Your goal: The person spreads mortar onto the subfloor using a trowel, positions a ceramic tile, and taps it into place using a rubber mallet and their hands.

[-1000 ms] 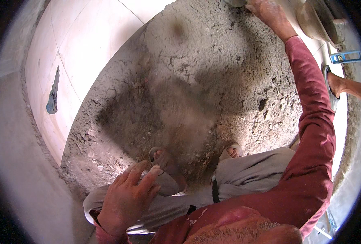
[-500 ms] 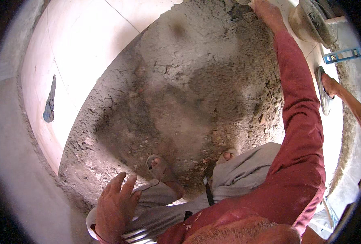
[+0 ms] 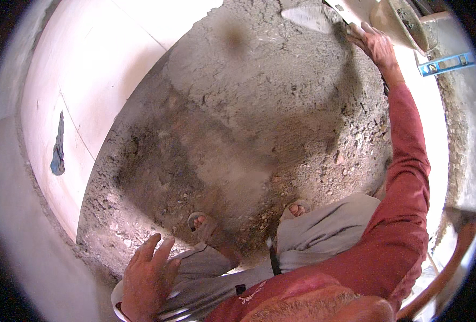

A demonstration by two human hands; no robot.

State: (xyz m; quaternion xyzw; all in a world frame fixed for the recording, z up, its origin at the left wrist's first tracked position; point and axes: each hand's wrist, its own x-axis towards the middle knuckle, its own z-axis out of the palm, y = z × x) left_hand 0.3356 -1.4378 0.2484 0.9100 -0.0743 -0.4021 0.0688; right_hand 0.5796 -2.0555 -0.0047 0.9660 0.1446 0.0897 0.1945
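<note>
My right hand (image 3: 375,48) reaches to the upper edge of the rough grey mortar bed (image 3: 259,75), fingers somewhat spread, beside a flat trowel-like blade (image 3: 308,19) lying on the mortar; I see no clear grip on it. My left hand (image 3: 149,273) hangs open over my left knee, fingers apart and holding nothing. Both of my sandalled feet (image 3: 200,222) stand on the darker, pebbly lower part of the bed.
White tiles (image 3: 104,48) border the bed at left, with a grey rag (image 3: 58,158) on them. A mortar bowl (image 3: 396,24) and blue spirit level (image 3: 444,64) are at upper right, near concrete edging (image 3: 442,123). Another person's leg (image 3: 458,252) shows at lower right.
My right hand has moved lower and its fingers have spread; the blade now shows beside it. My left hand has sunk slightly. The other person's leg has shifted from middle right to lower right.
</note>
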